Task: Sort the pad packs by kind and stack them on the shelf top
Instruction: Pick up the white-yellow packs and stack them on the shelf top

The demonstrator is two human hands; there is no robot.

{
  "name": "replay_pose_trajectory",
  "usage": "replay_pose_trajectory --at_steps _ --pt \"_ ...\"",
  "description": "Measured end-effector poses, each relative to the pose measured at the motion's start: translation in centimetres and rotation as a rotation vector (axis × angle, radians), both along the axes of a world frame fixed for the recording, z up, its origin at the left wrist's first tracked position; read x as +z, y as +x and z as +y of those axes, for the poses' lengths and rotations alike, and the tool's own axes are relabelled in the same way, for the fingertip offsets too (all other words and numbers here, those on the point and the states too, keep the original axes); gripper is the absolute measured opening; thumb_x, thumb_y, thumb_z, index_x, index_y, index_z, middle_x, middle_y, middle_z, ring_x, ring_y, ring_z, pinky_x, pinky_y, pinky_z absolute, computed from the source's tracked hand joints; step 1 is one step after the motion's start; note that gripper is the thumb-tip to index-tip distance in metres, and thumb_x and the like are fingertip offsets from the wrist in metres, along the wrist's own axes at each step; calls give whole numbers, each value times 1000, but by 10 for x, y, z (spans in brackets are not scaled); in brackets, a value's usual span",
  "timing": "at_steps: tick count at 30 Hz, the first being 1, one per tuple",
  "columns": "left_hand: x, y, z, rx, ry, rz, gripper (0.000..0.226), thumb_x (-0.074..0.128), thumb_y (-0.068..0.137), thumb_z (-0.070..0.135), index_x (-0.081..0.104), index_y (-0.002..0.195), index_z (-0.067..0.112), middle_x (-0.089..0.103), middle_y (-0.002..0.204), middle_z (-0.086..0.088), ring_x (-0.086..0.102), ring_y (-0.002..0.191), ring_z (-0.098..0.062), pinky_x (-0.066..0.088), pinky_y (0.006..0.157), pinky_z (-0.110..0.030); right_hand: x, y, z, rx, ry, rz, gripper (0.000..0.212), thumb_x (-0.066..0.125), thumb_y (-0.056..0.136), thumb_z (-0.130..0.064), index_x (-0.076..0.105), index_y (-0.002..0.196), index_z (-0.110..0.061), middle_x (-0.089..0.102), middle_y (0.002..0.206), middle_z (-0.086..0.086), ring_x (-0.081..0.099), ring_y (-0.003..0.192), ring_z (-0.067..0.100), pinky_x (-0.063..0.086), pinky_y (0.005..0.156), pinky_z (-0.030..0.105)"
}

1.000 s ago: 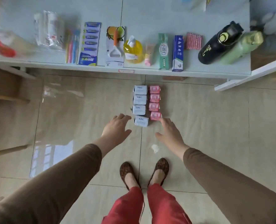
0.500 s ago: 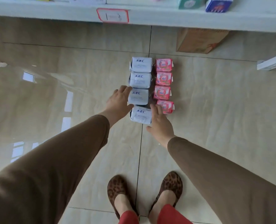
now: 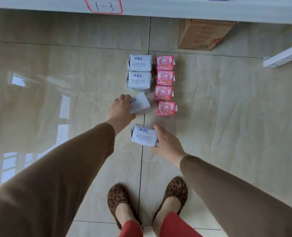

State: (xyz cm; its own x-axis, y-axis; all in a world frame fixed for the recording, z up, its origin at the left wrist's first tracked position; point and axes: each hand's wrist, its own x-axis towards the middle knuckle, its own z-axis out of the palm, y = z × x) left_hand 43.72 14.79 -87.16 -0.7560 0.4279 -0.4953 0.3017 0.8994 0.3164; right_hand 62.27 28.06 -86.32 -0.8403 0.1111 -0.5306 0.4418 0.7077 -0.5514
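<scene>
- Since half a second ago, I see both nearest white ABC packs leave the tidy column: the third one (image 3: 140, 103) is now tilted and lifted at one end, and the nearest one (image 3: 144, 135) has been pulled back toward the feet.
- The left hand (image 3: 120, 108) curls its fingers over the tilted pack's left end and grips it; the right hand (image 3: 165, 142) wraps thumb and fingers round the nearest pack's right end.
- Two more white ABC packs (image 3: 139, 72) lie flat on the tiled floor (image 3: 56, 65), one touching the next, with four pink packs (image 3: 165, 86) in a column just beside them.
- I judge the step to be collecting the white kind first; none of these packs is on the shelf top yet.
- Next, I would bring both gripped packs up to the white shelf (image 3: 159, 9), whose edge carries the label "1-3" (image 3: 104, 5), and stack them together, keeping them apart from the pink kind.
- A cardboard box (image 3: 203, 34) sits under the shelf.
</scene>
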Motion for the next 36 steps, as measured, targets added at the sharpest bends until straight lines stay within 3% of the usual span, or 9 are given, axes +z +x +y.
replay_pose_trajectory --at_steps 6,9,12,14,18,22,26,29,36 --pt "135 19 -37 51 116 -56 65 83 73 33 52 125 11 51 116 -7 52 104 -31 40 79 -34 136 29 29 -344 -257 -118 55 78 65 -31 42 106 -37 62 100 -15 61 80 9 48 66 30" --pt "244 11 -49 55 165 -59 61 82 73 37 52 122 17 51 110 0 55 93 -25 47 74 -38 235 22 39 -483 -351 -49 53 79 66 -22 52 111 -32 62 107 -13 63 84 12 49 67 23" --pt "363 -4 -56 69 237 -43 59 83 71 39 50 117 23 54 103 4 56 84 -19 49 72 -38 353 -1 50 -571 -375 65 46 80 63 -26 60 104 -34 61 99 -12 63 78 1 47 60 10" --pt "443 -17 -57 75 297 -15 60 84 69 40 50 116 24 55 102 6 56 85 -17 47 74 -35 432 -17 60 -582 -383 153 46 80 63 -26 62 105 -35 65 97 -12 62 78 -7 49 62 10" --pt "592 -47 -54 36 382 81 64 82 70 48 50 122 28 53 104 11 53 89 -12 38 73 -29 576 -51 81 -524 -427 285 52 83 75 -20 60 117 -39 69 112 -18 64 98 0 51 78 20" --pt "705 -79 -43 -27 467 179 64 80 71 50 52 124 29 55 108 10 54 92 -13 42 78 -31 692 -87 103 -478 -419 442 59 82 67 -39 57 121 -45 69 114 -18 64 106 2 52 87 21" --pt "775 -116 -13 -108 531 248 58 80 73 47 55 120 26 55 109 9 57 86 -10 47 77 -28 757 -124 136 -463 -475 565 57 84 68 -34 60 120 -38 71 113 -10 67 105 13 55 88 28" --pt "807 -151 22 -157 497 302 55 80 73 45 55 118 26 54 104 10 54 83 -3 40 69 -15 780 -158 170 -454 -473 619 55 82 74 -24 60 124 -25 70 116 -6 64 109 13 52 91 26" --pt "856 -253 128 -182 426 393 52 79 73 42 54 115 25 52 106 7 54 86 -14 40 67 -22 798 -251 268 -463 -537 660 47 76 83 -6 57 124 -17 67 119 3 62 110 10 48 81 12"
